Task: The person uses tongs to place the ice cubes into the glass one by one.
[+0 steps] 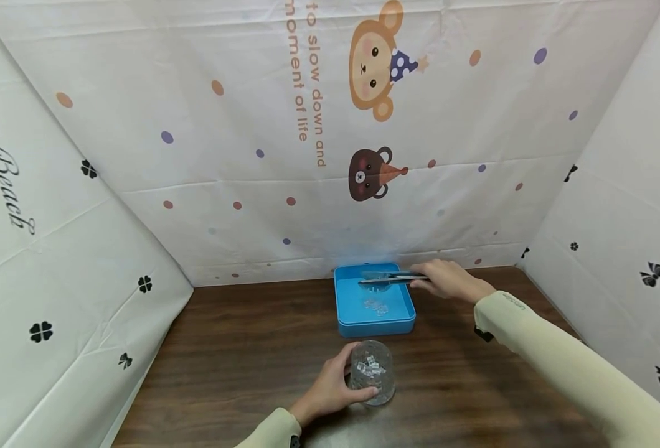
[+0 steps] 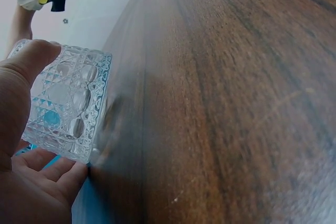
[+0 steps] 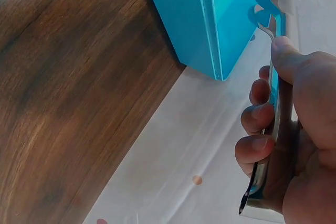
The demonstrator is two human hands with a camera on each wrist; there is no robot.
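My left hand point(image 1: 332, 384) grips a clear, patterned glass point(image 1: 383, 373) on the tabletop, thumb on the near side and fingers round the far side. Small clear cube-like pieces point(image 1: 370, 366) show inside it. In the left wrist view the glass point(image 2: 68, 98) has raised oval facets. My right hand point(image 1: 446, 278) holds metal tongs point(image 3: 270, 124), thumb along one arm and fingers curled round the other. Their tips reach over the blue tray point(image 1: 377, 328), close above its far half. A small group of clear pieces point(image 1: 376, 306) lies on the tray floor.
The dark wooden table point(image 1: 240, 348) carries the tray near its back edge, with the glass in front of it. A printed white cloth point(image 1: 251, 236) rises right behind the tray. More cloth hangs along the left point(image 1: 100, 274) and right point(image 1: 604, 249) sides.
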